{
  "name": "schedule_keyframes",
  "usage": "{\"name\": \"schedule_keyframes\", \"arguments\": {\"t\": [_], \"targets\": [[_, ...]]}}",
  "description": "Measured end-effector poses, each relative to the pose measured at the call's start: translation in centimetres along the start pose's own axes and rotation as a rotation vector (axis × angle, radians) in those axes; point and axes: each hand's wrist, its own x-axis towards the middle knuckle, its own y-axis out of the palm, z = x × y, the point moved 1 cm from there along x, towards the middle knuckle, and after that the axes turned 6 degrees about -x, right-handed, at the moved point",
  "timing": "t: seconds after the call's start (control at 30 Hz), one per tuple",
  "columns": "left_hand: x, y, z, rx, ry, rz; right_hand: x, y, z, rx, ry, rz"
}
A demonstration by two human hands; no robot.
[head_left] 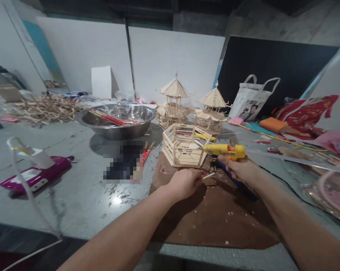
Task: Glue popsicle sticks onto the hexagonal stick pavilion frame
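Note:
My right hand [241,169] is closed around a yellow glue gun [225,149], whose nozzle points left at a hexagonal frame of wooden sticks [184,145]. My left hand [184,183] is closed in a pinch on a thin wooden stick [208,175], just in front of the frame and below the gun. Both hands rest over a brown board [215,214] on the grey table.
Two finished stick pagodas [174,101] [212,109] stand behind the frame. A steel bowl [119,119] with red sticks sits to the left, a heap of sticks [46,109] at far left, a magenta object [37,175] near the front left. Paper bag [253,98] and red cloth [302,113] at right.

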Motion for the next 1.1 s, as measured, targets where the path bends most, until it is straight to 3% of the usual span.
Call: {"name": "schedule_keyframes", "arguments": {"t": [0.13, 0.33, 0.6, 1.1], "targets": [[0.0, 0.1, 0.1, -0.006, 0.004, -0.006, -0.2, -0.1, -0.4, 0.019, 0.127, 0.066], [0.0, -0.1, -0.1, 0.005, 0.000, 0.002, -0.2, -0.4, -1.0, -0.013, 0.160, 0.041], [0.0, -0.3, -0.2, -0.004, -0.030, 0.021, -0.7, -0.9, 0.5, -0.017, 0.225, 0.034], [0.0, -0.4, -0.2, 0.008, -0.018, 0.024, -0.9, -1.5, 0.1, -0.156, 0.134, 0.038]]}}
